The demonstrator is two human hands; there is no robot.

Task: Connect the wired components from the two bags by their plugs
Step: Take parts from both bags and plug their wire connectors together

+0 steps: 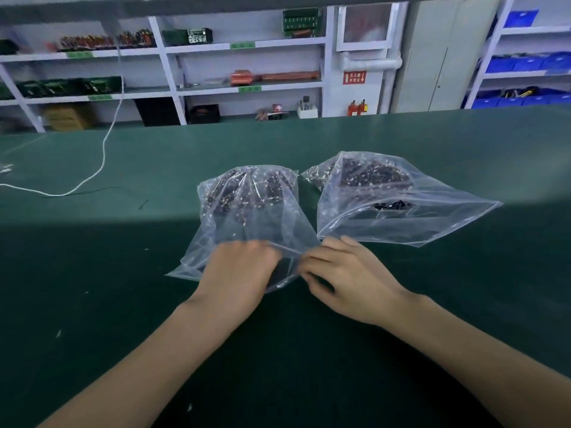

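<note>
- Two clear plastic bags lie side by side on the green table [401,143], near each other, with their mouths turned toward the person.
- The left bag [247,217] holds a heap of small dark wired components [244,196] with pale specks on them; the heap sits in the far, closed end of the bag, and the near part looks almost flat.
- The right bag [401,211] holds a similar dark heap [370,177] in its far end, and a smaller black clump [391,206] lies closer to its mouth. The single parts are too small to tell plugs from wires.
- The left hand [238,270] lies on the near edge of the left bag, at its mouth. Its fingers are bent down into the plastic and seem to grip the bag's edge, though the fingertips are hidden.
- The right hand [346,279] is just beside the left hand, at the right near corner of the same bag. Its fingers are curled toward the plastic; whether they pinch the edge or only touch it, I cannot tell.
- All components are inside the bags.
- A white cord [102,168] runs over the left part of the table, well apart from the bags.
- Behind the table stand white shelves [173,50] with green boards and orange parts, and at the far right blue bins [525,63].
</note>
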